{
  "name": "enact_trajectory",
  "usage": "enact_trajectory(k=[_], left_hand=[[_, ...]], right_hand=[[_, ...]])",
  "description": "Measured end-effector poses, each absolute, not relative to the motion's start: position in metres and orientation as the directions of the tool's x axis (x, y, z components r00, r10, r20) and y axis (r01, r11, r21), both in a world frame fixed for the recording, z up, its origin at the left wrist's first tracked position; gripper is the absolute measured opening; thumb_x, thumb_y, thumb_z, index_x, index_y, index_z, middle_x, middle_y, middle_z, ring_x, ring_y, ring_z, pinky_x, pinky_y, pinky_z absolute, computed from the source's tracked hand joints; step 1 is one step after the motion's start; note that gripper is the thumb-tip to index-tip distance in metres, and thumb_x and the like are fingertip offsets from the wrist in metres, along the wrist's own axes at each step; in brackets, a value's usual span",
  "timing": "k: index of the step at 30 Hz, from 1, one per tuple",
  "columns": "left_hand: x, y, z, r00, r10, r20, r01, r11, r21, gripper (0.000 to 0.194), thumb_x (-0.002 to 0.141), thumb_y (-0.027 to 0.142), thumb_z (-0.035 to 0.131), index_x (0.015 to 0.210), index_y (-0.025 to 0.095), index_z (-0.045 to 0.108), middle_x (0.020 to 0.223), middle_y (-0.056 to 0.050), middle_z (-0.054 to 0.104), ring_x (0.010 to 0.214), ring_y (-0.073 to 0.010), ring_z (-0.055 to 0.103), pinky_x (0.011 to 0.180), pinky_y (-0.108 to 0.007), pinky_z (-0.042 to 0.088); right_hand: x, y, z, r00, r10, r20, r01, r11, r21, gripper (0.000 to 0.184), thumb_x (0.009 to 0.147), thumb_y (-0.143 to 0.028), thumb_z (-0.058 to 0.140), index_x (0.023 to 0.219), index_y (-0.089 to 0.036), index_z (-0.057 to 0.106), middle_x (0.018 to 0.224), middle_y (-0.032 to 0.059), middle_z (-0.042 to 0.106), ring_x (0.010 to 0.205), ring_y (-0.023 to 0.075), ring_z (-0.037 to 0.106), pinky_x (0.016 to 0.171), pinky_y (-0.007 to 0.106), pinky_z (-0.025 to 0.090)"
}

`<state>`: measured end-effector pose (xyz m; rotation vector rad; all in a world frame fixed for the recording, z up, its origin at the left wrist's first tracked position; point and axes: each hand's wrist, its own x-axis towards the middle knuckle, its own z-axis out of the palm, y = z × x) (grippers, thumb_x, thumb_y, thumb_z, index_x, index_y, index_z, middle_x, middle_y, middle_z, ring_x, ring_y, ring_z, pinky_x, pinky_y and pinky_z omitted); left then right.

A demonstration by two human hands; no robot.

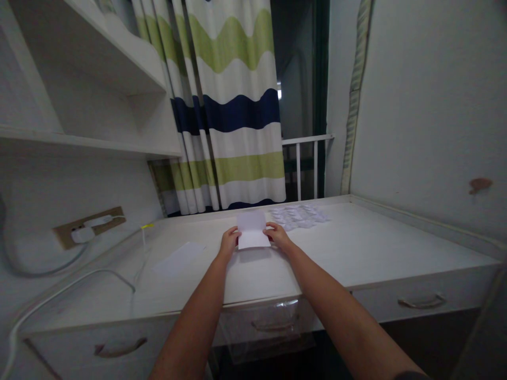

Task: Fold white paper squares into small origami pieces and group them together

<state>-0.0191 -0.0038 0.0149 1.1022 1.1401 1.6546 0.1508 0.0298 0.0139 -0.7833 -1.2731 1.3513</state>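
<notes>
A white sheet of paper [252, 232] is held up just over the desk, with a slight bend across its middle. My left hand [228, 244] pinches its left edge, and my right hand [278, 236] pinches the right edge. Behind my right hand, several folded white paper pieces [299, 215] lie in rows on the desk. Off to the left of my left hand, more flat white paper [180, 257] rests on the desk; whether it is one sheet or a stack I cannot tell.
The white desk [380, 240] has drawers with metal handles [422, 302] along its front. A white cable [91, 275] runs over its left side, below a wall socket with a plug [82, 234]. A shelf [87, 140] overhangs at upper left; a striped curtain [245, 142] hangs behind.
</notes>
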Motion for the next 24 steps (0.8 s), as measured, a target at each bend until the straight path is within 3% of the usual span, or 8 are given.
enact_trajectory(k=[6, 13, 16, 19, 24], left_hand=[[-0.02, -0.005, 0.014, -0.223, 0.941, 0.255, -0.144, -0.29, 0.946, 0.017, 0.05, 0.016, 0.051, 0.061, 0.014, 0.062, 0.056, -0.001, 0.058, 0.052, -0.0112, 0.051, 0.046, -0.02, 0.037], [-0.015, -0.012, 0.019, -0.181, 0.965, 0.189, -0.17, -0.221, 0.96, 0.019, 0.056, 0.026, 0.051, 0.067, 0.014, 0.061, 0.068, -0.003, 0.06, 0.06, -0.0133, 0.053, 0.049, -0.022, 0.042], [-0.014, -0.013, 0.018, -0.169, 0.956, 0.241, -0.077, -0.256, 0.963, 0.026, 0.054, 0.028, 0.06, 0.076, 0.015, 0.061, 0.074, -0.003, 0.06, 0.065, -0.014, 0.054, 0.051, -0.022, 0.043], [-0.015, -0.011, 0.016, -0.154, 0.939, 0.307, 0.0, -0.31, 0.951, 0.045, 0.05, 0.023, 0.065, 0.094, 0.016, 0.058, 0.076, -0.003, 0.06, 0.064, -0.0136, 0.056, 0.052, -0.022, 0.042], [-0.017, -0.008, 0.013, -0.19, 0.933, 0.305, -0.014, -0.313, 0.949, 0.067, 0.055, 0.021, 0.065, 0.118, 0.019, 0.042, 0.076, -0.002, 0.06, 0.06, -0.0125, 0.057, 0.053, -0.022, 0.043]], right_hand=[[0.151, 0.023, 0.019, -0.234, 0.954, 0.185, -0.265, 0.121, -0.957, 0.013, 0.051, -0.012, 0.047, 0.059, -0.015, 0.058, 0.046, -0.0052, 0.052, 0.043, 0.0062, 0.045, 0.047, 0.019, 0.037], [0.15, 0.027, 0.017, -0.198, 0.963, 0.183, -0.27, 0.126, -0.955, 0.013, 0.053, -0.014, 0.046, 0.054, -0.014, 0.059, 0.049, -0.0022, 0.055, 0.046, 0.0072, 0.048, 0.047, 0.019, 0.037], [0.151, 0.028, 0.015, -0.204, 0.959, 0.198, -0.262, 0.142, -0.955, 0.012, 0.055, -0.019, 0.05, 0.056, -0.014, 0.061, 0.055, 0.0007, 0.057, 0.053, 0.0093, 0.052, 0.051, 0.021, 0.041], [0.151, 0.03, 0.012, -0.217, 0.944, 0.247, -0.219, 0.199, -0.955, 0.01, 0.053, -0.02, 0.057, 0.06, -0.013, 0.06, 0.055, -0.0004, 0.055, 0.052, 0.0091, 0.05, 0.05, 0.022, 0.041], [0.152, 0.032, 0.009, -0.226, 0.926, 0.302, -0.172, 0.268, -0.948, 0.032, 0.049, -0.011, 0.059, 0.08, -0.018, 0.057, 0.049, -0.0088, 0.042, 0.045, 0.0075, 0.045, 0.046, 0.022, 0.041]])
